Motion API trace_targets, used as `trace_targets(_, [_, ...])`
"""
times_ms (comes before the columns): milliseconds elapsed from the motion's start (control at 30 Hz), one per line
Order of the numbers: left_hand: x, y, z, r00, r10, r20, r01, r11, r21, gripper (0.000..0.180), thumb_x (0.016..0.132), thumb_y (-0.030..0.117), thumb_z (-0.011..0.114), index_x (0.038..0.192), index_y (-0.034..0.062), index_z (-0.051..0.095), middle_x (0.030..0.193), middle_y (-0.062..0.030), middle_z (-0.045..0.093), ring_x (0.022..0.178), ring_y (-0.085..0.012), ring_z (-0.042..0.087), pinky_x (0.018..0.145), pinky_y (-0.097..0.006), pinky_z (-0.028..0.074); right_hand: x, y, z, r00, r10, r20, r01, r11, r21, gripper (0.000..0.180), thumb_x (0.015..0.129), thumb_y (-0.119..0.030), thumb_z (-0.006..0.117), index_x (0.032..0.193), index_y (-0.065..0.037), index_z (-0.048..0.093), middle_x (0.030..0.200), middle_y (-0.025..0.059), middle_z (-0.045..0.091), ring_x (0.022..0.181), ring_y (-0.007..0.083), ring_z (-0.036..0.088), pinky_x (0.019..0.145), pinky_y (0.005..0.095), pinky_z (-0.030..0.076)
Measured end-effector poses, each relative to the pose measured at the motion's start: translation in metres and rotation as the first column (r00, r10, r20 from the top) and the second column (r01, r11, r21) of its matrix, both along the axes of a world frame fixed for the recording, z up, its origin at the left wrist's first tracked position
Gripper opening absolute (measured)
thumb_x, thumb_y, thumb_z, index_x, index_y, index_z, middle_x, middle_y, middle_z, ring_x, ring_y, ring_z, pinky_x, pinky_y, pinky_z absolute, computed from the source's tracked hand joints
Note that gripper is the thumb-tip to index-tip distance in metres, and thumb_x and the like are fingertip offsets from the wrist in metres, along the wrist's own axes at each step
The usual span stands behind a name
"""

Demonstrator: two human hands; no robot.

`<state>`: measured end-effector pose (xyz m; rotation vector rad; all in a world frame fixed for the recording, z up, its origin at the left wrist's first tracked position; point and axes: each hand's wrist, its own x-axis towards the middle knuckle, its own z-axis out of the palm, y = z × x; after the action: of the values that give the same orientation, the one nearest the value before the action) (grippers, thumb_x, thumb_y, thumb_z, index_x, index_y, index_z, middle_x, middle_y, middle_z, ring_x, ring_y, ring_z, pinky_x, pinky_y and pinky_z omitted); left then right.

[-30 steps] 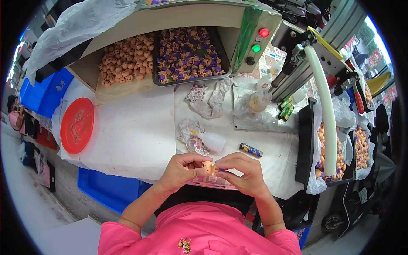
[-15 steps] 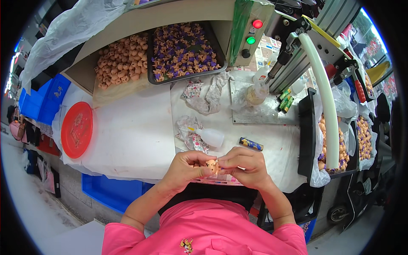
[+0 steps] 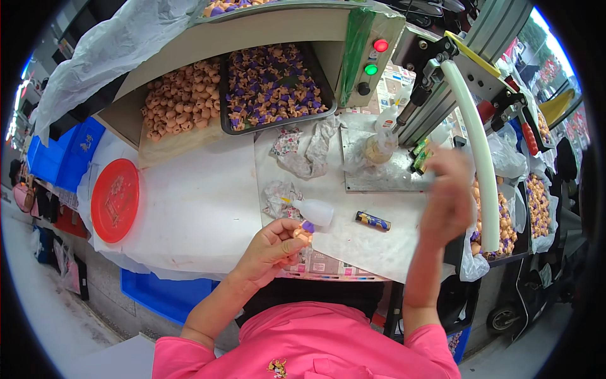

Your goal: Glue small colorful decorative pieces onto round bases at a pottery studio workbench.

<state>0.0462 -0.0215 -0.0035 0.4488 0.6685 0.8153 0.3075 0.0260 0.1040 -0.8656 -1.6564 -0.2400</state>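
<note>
My left hand [image 3: 273,251] pinches a small doll figure [image 3: 304,234], peach with a purple part at its top, above the front of the table. My right hand [image 3: 447,192] is lifted to the right, next to the white curved lever tube [image 3: 478,145] of a bench press. Motion smears its fingers, so what they do does not show. Close ahead of the left hand lies a white squeeze bottle [image 3: 315,212] with a yellow tip, on a crumpled patterned cloth [image 3: 276,197]. A dark blue cylinder [image 3: 373,221] rests to its right.
Peach doll heads [image 3: 183,101] are heaped at the back left, beside a black tray [image 3: 278,121] of purple-and-peach figures. A red round dish [image 3: 115,201] sits at left. The press's metal plate [image 3: 372,182] and a control box with lights [image 3: 372,57] stand back right, with bins of parts [image 3: 499,218] beyond.
My right hand has left the figure and swung right and away toward the press lever. The left hand keeps the figure, now turned with its purple part upward.
</note>
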Motion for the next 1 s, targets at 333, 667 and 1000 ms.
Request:
trace_targets(333, [0.031, -0.015, 0.003, 0.997, -0.064, 0.032, 0.065, 0.997, -0.037, 0.032, 0.083, 0.006, 0.069, 0.113, 0.0067, 0.056, 0.100, -0.0115, 0.065, 0.063, -0.0088, 0.052, 0.054, -0.020, 0.042, 0.065, 0.117, 0.149, 0.989, 0.051, -0.141, -0.079, 0.976, -0.202, 0.050, 0.091, -0.027, 0.058, 0.127, 0.004, 0.046, 0.107, 0.0153, 0.064, 0.100, 0.0190, 0.060, 0.089, 0.0275, 0.045])
trace_targets(667, [0.010, -0.008, 0.013, 1.000, 0.002, -0.006, -0.002, 0.999, -0.032, 0.028, 0.085, 0.006, 0.068, 0.111, 0.0049, 0.056, 0.097, -0.0079, 0.064, 0.063, -0.0083, 0.054, 0.055, -0.019, 0.045, 0.071, 0.026, -0.006, 0.935, -0.352, 0.055, 0.284, 0.644, -0.710, 0.018, 0.084, -0.011, 0.065, 0.099, -0.003, 0.070, 0.089, 0.0078, 0.070, 0.074, 0.0112, 0.062, 0.063, 0.0273, 0.048])
trace_targets(1000, [0.037, 0.004, 0.045, 0.998, -0.044, -0.053, 0.047, 0.997, 0.065, 0.031, 0.084, 0.006, 0.068, 0.112, 0.0055, 0.057, 0.101, -0.0112, 0.063, 0.063, -0.0093, 0.053, 0.055, -0.019, 0.042, 0.061, 0.033, -0.072, 0.953, -0.300, 0.047, 0.265, 0.746, -0.611, 0.024, 0.079, -0.001, 0.066, 0.103, -0.002, 0.065, 0.092, 0.0111, 0.066, 0.080, 0.0170, 0.064, 0.067, 0.0263, 0.050])
